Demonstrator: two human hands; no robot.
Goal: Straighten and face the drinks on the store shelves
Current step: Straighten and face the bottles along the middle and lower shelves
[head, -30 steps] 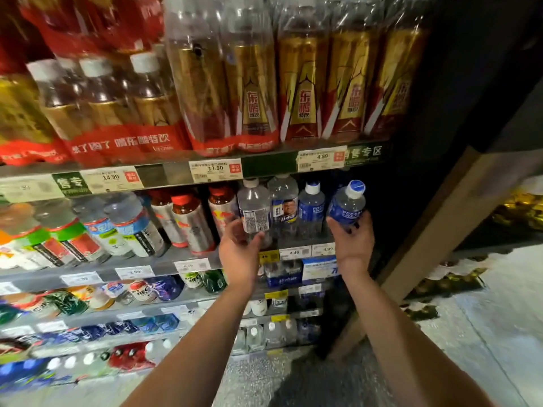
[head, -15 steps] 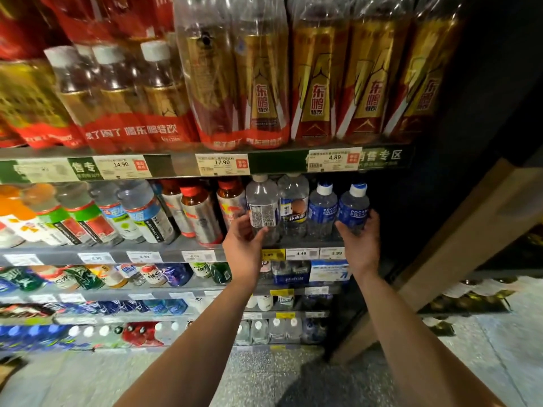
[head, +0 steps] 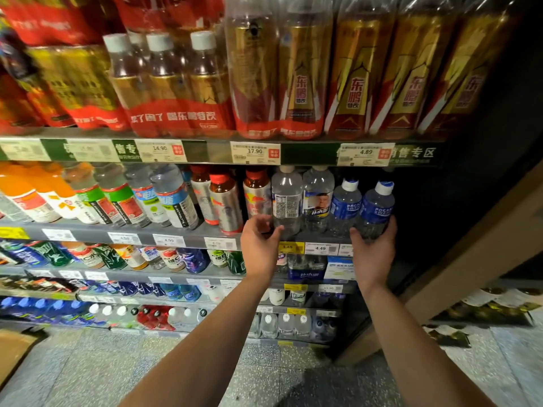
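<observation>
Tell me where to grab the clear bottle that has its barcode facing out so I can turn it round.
Take the clear bottle low on its body, under the label, coming from the open front of the shelf. It stands upright at the shelf edge with neighbours close on both sides, so only the front is free. The left hand already has its grip there; a twist about its upright axis should probably face it.

On the second shelf (head: 176, 235), the left hand (head: 260, 248) is cupping the base of a clear bottle (head: 286, 201) turned barcode-out, and the right hand (head: 373, 254) is gripping a blue-labelled bottle (head: 377, 208) at the row's right end, apparently upright. 2 more bottles are standing between them.
</observation>
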